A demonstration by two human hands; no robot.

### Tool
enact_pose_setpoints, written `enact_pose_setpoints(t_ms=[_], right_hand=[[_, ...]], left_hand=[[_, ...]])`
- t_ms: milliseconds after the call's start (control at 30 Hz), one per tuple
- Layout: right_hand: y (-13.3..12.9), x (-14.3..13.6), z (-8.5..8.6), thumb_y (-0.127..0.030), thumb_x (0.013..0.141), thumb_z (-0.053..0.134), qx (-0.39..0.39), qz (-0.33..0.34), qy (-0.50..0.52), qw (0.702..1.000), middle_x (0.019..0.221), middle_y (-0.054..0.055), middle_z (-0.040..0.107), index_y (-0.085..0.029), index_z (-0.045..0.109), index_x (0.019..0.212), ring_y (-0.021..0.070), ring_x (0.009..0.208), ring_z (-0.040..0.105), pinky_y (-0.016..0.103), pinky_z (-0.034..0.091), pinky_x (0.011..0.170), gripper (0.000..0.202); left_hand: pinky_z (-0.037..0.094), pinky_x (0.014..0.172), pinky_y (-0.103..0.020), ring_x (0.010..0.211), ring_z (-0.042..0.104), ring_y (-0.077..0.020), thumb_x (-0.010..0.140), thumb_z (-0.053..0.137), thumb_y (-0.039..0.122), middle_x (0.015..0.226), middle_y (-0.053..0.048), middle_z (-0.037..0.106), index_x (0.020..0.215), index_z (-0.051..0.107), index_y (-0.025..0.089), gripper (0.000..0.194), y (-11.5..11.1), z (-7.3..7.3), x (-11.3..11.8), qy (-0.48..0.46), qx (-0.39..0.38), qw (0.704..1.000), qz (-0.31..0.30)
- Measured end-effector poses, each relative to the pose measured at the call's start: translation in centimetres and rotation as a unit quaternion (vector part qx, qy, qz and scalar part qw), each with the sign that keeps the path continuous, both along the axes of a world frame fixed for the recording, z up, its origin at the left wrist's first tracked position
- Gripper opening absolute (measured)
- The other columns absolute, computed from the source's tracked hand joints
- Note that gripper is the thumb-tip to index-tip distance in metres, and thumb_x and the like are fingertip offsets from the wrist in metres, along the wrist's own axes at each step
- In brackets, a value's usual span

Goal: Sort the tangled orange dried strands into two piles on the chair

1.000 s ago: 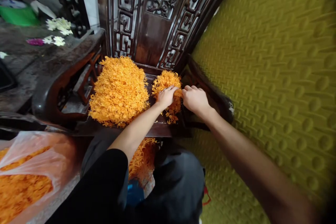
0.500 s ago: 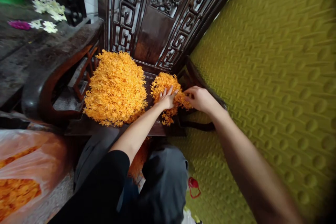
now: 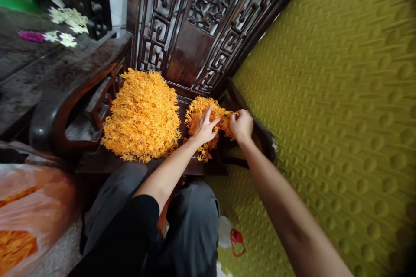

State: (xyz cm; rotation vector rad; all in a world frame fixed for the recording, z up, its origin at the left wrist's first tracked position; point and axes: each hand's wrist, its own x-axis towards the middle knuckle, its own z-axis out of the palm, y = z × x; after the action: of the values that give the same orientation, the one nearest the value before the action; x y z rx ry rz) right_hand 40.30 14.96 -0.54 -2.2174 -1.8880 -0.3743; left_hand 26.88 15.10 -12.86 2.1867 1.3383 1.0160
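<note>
A large heap of orange flowers [image 3: 143, 114] covers the left part of the dark wooden chair seat. To its right lies a smaller orange bunch [image 3: 199, 107]. My left hand [image 3: 205, 129] rests on this bunch with its fingers spread. Just right of it, my right hand [image 3: 241, 124] has its fingers closed on some orange flowers at the bunch's right end, near the chair's right armrest.
The carved chair back [image 3: 191, 47] rises behind the flowers. At the left are a curved armrest [image 3: 45, 117], white flowers [image 3: 69, 19] and a plastic bag [image 3: 42, 207] with orange contents. A padded green surface [image 3: 334, 95] fills the right side.
My right hand has moved slightly left and turned, its fingers closing on the flowers. My left hand stays on the small bunch. The whole view has shifted a little.
</note>
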Motion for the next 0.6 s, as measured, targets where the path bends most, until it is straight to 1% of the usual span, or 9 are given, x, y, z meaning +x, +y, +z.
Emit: enact_pose_setpoints(t_ms=[67,100,200,267,333,400,467,533,600], right_hand=[[-0.2,0.0,0.9,-0.037,0.102,0.028,0.037,-0.016,-0.003,0.999,0.122,0.023,0.065,-0.014,0.062,0.114,0.0318,0.102,0.066,0.043,0.053,0.089,0.043],[-0.2,-0.1,1.4,-0.036,0.102,0.027,0.055,-0.016,-0.002,0.998,0.122,0.023,0.064,-0.013,0.061,0.115,0.0316,0.104,0.065,0.043,0.052,0.091,0.042],[0.0,-0.5,2.5,-0.033,0.103,0.03,0.113,0.025,0.01,0.993,0.114,0.02,0.066,-0.014,0.061,0.112,0.0301,0.105,0.064,0.042,0.051,0.095,0.037],[0.4,-0.7,3.2,-0.032,0.103,0.034,0.153,0.052,0.034,0.986,0.11,0.018,0.068,-0.016,0.061,0.106,0.0282,0.103,0.064,0.041,0.051,0.093,0.031],[1.1,-0.7,4.4,-0.029,0.101,0.041,0.201,0.042,0.077,0.976,0.104,0.015,0.069,-0.017,0.061,0.101,0.0259,0.096,0.064,0.039,0.051,0.089,0.024],[2.1,-0.3,6.1,-0.025,0.099,0.047,0.258,0.016,0.116,0.959,0.099,0.013,0.069,-0.016,0.06,0.098,0.0238,0.091,0.064,0.036,0.05,0.085,0.016],[3.3,0.6,8.5,-0.018,0.099,0.047,0.315,-0.009,0.133,0.94,0.101,0.015,0.068,-0.013,0.058,0.1,0.0227,0.092,0.064,0.035,0.049,0.087,0.013],[4.8,2.2,11.2,-0.014,0.102,0.039,0.371,-0.032,0.142,0.917,0.107,0.019,0.065,-0.009,0.055,0.106,0.022,0.099,0.064,0.035,0.048,0.091,0.017],[6.3,4.4,14.0,-0.015,0.105,0.03,0.438,-0.047,0.162,0.883,0.109,0.02,0.062,-0.007,0.052,0.108,0.0219,0.102,0.063,0.037,0.046,0.094,0.023]], left_hand=[[0.027,0.128,-0.061,0.162,0.013,-0.0392,0.09,0.069,0.032,0.176,-0.009,0.01,0.145,0.061,0.028,0.055,0.0,-0.2,0.4,0.025,-0.016,0.999,-0.012],[0.025,0.129,-0.058,0.161,0.016,-0.0387,0.091,0.069,0.034,0.175,-0.01,0.016,0.14,0.065,0.025,0.05,0.0,-0.3,0.5,0.039,-0.022,0.999,-0.022],[0.019,0.132,-0.051,0.159,0.023,-0.0352,0.095,0.062,0.037,0.173,-0.011,0.024,0.13,0.072,0.022,0.039,-0.1,-0.3,0.7,0.06,-0.028,0.997,-0.039],[0.014,0.133,-0.053,0.158,0.025,-0.0338,0.098,0.058,0.035,0.172,-0.011,0.025,0.129,0.073,0.022,0.037,-0.2,-0.2,0.7,0.058,-0.031,0.998,-0.022],[0.011,0.131,-0.062,0.158,0.025,-0.0346,0.098,0.056,0.032,0.171,-0.01,0.027,0.129,0.073,0.024,0.035,-0.2,0.0,0.5,0.057,-0.042,0.998,0.001],[0.012,0.128,-0.069,0.159,0.021,-0.036,0.097,0.058,0.03,0.172,-0.01,0.025,0.13,0.071,0.027,0.036,-0.3,-0.1,0.4,0.058,-0.056,0.997,0.009],[0.016,0.127,-0.069,0.161,0.016,-0.0342,0.097,0.058,0.031,0.173,-0.007,0.02,0.135,0.068,0.032,0.04,-0.4,-0.4,0.2,0.063,-0.071,0.995,-0.011],[0.021,0.126,-0.068,0.161,0.016,-0.0318,0.097,0.058,0.031,0.174,-0.006,0.018,0.141,0.063,0.037,0.045,-0.3,-0.7,0.1,0.071,-0.088,0.993,-0.036],[0.027,0.123,-0.068,0.158,0.023,-0.0332,0.097,0.057,0.034,0.172,-0.008,0.02,0.145,0.059,0.039,0.048,0.0,-0.8,0.1,0.076,-0.106,0.991,-0.042]])
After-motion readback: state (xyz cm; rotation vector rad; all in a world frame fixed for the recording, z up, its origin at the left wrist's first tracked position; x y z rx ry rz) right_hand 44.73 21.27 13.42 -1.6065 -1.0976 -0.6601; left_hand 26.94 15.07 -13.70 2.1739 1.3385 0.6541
